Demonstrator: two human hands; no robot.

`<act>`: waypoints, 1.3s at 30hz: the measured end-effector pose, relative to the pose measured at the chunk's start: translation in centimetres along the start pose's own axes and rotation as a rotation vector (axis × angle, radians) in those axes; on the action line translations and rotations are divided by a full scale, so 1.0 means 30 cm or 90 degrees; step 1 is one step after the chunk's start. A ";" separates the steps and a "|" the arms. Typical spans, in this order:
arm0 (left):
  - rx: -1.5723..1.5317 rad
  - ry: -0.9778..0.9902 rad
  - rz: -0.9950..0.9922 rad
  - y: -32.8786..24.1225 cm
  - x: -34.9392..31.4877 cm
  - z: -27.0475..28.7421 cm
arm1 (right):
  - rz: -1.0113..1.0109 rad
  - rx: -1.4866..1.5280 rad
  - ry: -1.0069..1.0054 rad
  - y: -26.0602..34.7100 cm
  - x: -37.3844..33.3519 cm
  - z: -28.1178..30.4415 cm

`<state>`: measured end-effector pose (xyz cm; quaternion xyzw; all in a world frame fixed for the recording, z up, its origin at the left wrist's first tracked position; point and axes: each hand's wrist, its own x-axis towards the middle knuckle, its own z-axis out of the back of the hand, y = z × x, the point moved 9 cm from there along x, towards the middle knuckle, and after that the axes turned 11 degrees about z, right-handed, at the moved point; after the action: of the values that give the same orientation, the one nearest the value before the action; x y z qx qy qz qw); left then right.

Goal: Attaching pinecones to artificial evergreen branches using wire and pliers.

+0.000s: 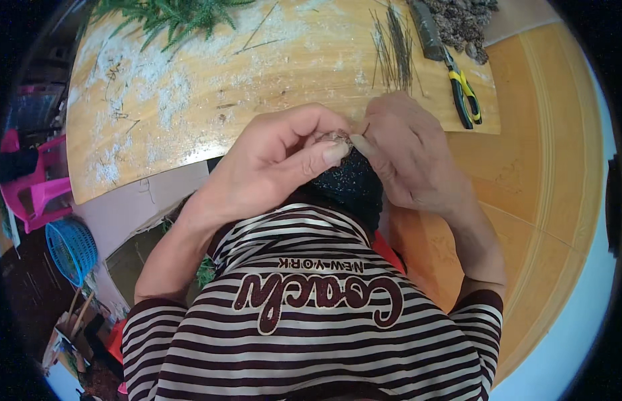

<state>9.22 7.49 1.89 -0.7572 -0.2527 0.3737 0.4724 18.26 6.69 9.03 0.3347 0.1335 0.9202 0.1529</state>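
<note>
Both my hands meet just past the near edge of the table, above my lap. My left hand [287, 150] is closed, thumb against fingers, on a small brown pine cone [338, 136] that is mostly covered by the fingers. Close against it on the right, my right hand [414, 150] pinches a thin brown wire [366, 127] beside the cone. Only a short bit of this wire shows. A bundle of similar thin wires [396, 50] lies on the table beyond my right hand.
Pliers [463, 97] with black and yellow handles lie at the table's right edge, below a pile of pine cones [458, 27] and a dark grey bar [428, 33]. Green fir sprigs [174, 17] lie far left. White flakes dust the wooden table [257, 87]. A blue basket [72, 250] stands left.
</note>
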 end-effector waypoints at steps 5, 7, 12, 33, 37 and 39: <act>0.499 -0.212 -0.370 -0.125 -0.036 -0.047 | -0.199 -0.004 0.021 -0.071 -0.035 -0.009; 0.488 -0.259 -0.407 -0.131 -0.039 -0.049 | -0.338 0.096 0.041 -0.121 -0.069 -0.021; 0.419 -0.324 -0.372 -0.135 -0.058 0.001 | -0.346 0.252 -0.073 -0.109 -0.056 0.021; 0.427 -0.381 -0.473 -0.200 -0.117 0.014 | -0.453 0.249 -0.156 -0.075 -0.055 0.085; 0.298 -0.407 -0.441 -0.224 -0.107 0.050 | -0.435 0.335 -0.216 -0.091 -0.027 0.051; 0.357 -0.384 -0.444 -0.249 -0.118 0.020 | -0.378 0.293 -0.181 -0.063 0.017 0.023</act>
<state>6.42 8.38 9.65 -0.3318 -0.5042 0.4486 0.6591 18.72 8.71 9.18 0.4309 0.4044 0.7267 0.3503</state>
